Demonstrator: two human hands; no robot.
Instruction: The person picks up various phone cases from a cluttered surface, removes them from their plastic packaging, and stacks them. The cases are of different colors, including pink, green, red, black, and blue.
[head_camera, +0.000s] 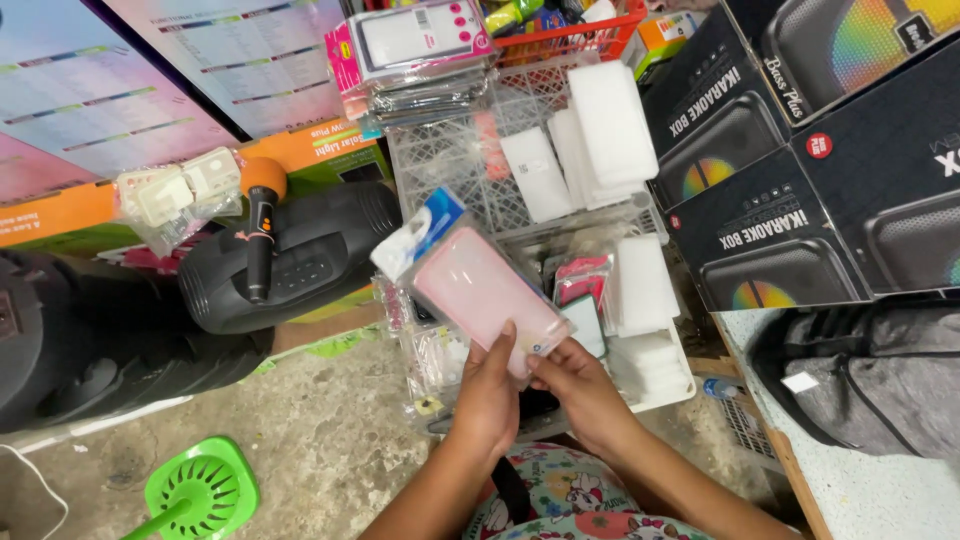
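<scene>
Hands meet at the lower end of a pink phone case (478, 290) sealed in a clear sleeve: the left hand (488, 392) grasps its bottom edge with the thumb laid flat on the front, and the right hand (580, 385) pinches the bottom right corner between thumb and fingertips. The case slants up and away to the left of both hands, its blue-and-white header card (420, 232) at the far end. Just beyond the hands sits a white plastic tray (660, 385) holding stacked white foam pads, more clear-sleeved cases and one case with a pink frame (582, 280). Farther out stands a pale lattice crate (450, 160) with several white pads inside; their exact number is hard to tell. Beyond that a red basket (575, 40) holds mixed packets. Left of the left hand lie one black barrel speaker (315, 255) with one orange-headed microphone (262, 225) resting on it, and a green plastic grate (200, 492) on the concrete floor. Right of the right hand rise three black speaker boxes (790, 200) and a grey backpack (880, 370) on a speckled worktop (870, 490).
</scene>
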